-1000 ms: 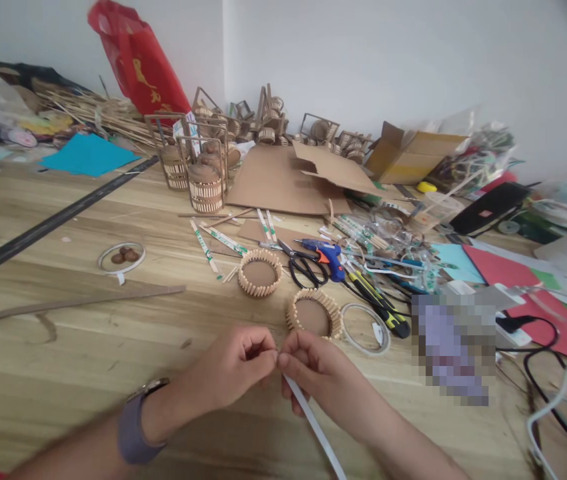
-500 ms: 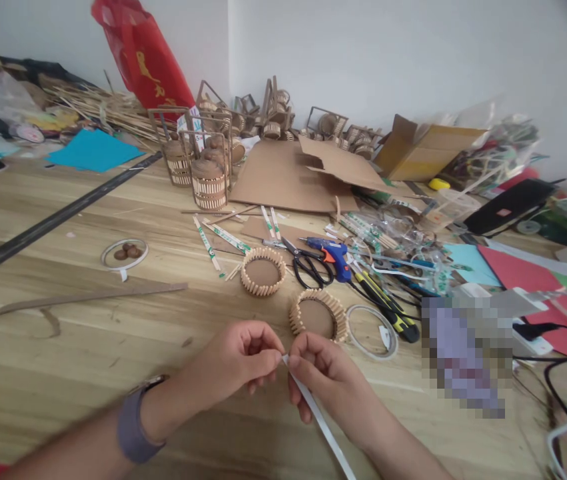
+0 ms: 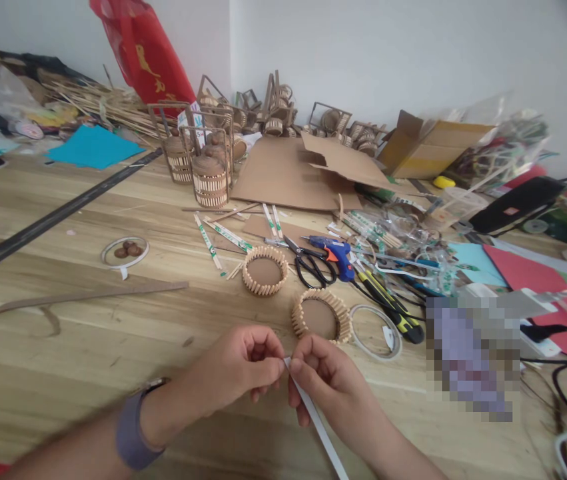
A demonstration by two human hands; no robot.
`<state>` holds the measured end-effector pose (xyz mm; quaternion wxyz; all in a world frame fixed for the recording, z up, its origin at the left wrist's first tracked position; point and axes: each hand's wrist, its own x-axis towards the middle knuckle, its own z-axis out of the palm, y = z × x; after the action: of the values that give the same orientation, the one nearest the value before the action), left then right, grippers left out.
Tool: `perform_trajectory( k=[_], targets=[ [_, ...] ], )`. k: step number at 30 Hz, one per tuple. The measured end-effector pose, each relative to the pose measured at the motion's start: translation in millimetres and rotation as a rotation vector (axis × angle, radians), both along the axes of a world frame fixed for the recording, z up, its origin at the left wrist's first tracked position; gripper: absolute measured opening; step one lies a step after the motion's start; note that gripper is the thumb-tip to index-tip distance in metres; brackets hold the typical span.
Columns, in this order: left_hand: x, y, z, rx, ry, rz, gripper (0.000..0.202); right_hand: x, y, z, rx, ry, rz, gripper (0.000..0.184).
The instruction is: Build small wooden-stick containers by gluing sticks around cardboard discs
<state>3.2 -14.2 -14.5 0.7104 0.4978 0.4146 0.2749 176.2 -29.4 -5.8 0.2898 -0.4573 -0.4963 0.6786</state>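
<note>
A narrow white strip of tape (image 3: 320,430) runs from my fingertips down to the bottom edge of the view. My right hand (image 3: 332,377) pinches it near its upper end between thumb and forefinger. At that same tip, my left hand (image 3: 253,360) is closed in a pinch, thumb against forefinger. Just beyond my right hand stands a round holder ringed with short wooden sticks (image 3: 346,325), its base brown cardboard. A similar stick ring (image 3: 264,291) is a little farther left. Beside them lies a tape roll (image 3: 397,347).
Scissors (image 3: 316,270), a blue glue gun (image 3: 346,260) and a yellow-black utility knife (image 3: 398,313) lie beyond the rings. Another tape roll (image 3: 108,255) encircles brown beads at left. Finished wooden baskets (image 3: 210,183) and cardboard (image 3: 268,177) stand farther back.
My hands stay together at the strip's upper end, with only slight finger movement. The whole view has shifted slightly; the things on the table keep their places.
</note>
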Motion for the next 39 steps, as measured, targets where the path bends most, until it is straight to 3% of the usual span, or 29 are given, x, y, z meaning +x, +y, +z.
perform_trajectory(
  k=[11,13,18,20,22,26,39],
  targets=[
    [2,-1,1.9,-0.029,-0.04,0.011,0.017,0,-1,-4.1,-0.007,-0.012,0.037,0.049],
    [2,0,2.0,-0.047,-0.03,0.041,0.016,2,-2,-3.4,0.145,-0.116,-0.014,0.041],
    [4,1,0.7,-0.056,0.028,0.11,0.013,6,-6,3.5,0.966,-0.521,-0.193,0.015],
    [5,0,-0.3,-0.057,0.041,0.117,0.013,5,-8,4.0,1.129,-0.587,-0.186,0.014],
    [6,-2,-1.4,-0.051,0.046,0.117,0.013,4,-9,2.1,1.19,-0.639,-0.177,0.014],
    [8,-5,-3.1,-0.018,0.075,0.109,0.01,2,-10,-2.8,1.164,-0.674,-0.158,0.014],
    [10,-10,0.3,0.146,0.216,0.099,0.008,5,-11,-3.6,0.751,-0.633,-0.052,0.016]
  ],
)
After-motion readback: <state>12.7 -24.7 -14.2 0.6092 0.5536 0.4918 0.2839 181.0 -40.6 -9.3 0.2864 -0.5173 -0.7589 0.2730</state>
